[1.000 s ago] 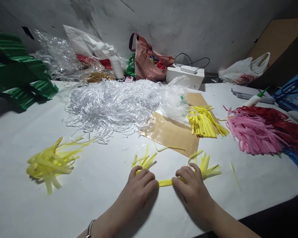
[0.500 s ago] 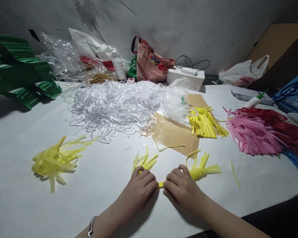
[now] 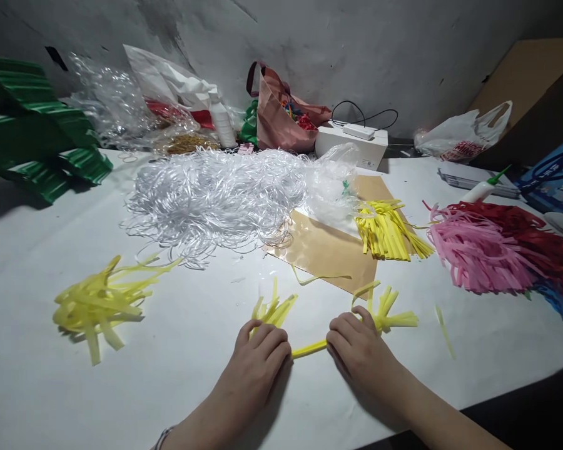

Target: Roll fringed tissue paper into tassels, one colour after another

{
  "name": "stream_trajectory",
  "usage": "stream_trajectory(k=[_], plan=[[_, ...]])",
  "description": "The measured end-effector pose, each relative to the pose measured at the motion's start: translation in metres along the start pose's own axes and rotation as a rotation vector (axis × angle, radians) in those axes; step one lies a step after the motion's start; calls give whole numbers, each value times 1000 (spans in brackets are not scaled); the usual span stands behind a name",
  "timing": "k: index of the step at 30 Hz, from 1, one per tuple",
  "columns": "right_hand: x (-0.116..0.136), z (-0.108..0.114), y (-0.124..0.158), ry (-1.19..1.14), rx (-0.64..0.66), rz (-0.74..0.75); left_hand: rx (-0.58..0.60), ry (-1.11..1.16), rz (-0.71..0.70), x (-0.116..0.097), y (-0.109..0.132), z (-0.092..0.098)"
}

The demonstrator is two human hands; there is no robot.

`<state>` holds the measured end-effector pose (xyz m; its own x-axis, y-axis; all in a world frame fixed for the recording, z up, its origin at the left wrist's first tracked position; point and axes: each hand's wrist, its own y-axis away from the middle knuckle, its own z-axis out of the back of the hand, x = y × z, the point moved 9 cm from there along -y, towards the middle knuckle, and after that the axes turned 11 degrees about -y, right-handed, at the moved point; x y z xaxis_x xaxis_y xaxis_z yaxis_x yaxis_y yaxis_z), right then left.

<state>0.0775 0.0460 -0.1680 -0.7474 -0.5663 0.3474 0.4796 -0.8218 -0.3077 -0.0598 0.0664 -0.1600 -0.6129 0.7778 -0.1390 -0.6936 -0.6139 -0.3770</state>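
A yellow tassel strip [image 3: 309, 349] lies low over the white table, its narrow middle stretched between my two hands. My left hand [image 3: 264, 350] is closed on its left part, and loose fringe ends [image 3: 274, 310] fan out beyond the knuckles. On the other side my right hand [image 3: 354, 340] is closed round the right part, with more fringe [image 3: 394, 315] spreading past it. The fingertips of both hands are hidden beneath the knuckles. A separate pale yellow bundle of strips [image 3: 98, 306] rests to the left.
Behind the hands lie a heap of white cord [image 3: 216, 200] and a brown envelope [image 3: 328, 250]. Yellow tassels [image 3: 387, 231], pink tassels [image 3: 478, 250] and a green-tipped glue bottle [image 3: 485, 187] are at the right. A green folded object [image 3: 37, 125] stands at the far left.
My hands have moved apart, left hand leftward and right hand rightward. A longer stretch of the yellow strip shows between them.
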Motion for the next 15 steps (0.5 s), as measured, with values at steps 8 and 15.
stream_trajectory(k=[8, 15], plan=[[-11, 3, -6, 65, -75, -178, 94, -19, 183, 6, -10, -1], [-6, 4, -12, 8, -37, -110, 28, -163, 62, -9, -9, 0]])
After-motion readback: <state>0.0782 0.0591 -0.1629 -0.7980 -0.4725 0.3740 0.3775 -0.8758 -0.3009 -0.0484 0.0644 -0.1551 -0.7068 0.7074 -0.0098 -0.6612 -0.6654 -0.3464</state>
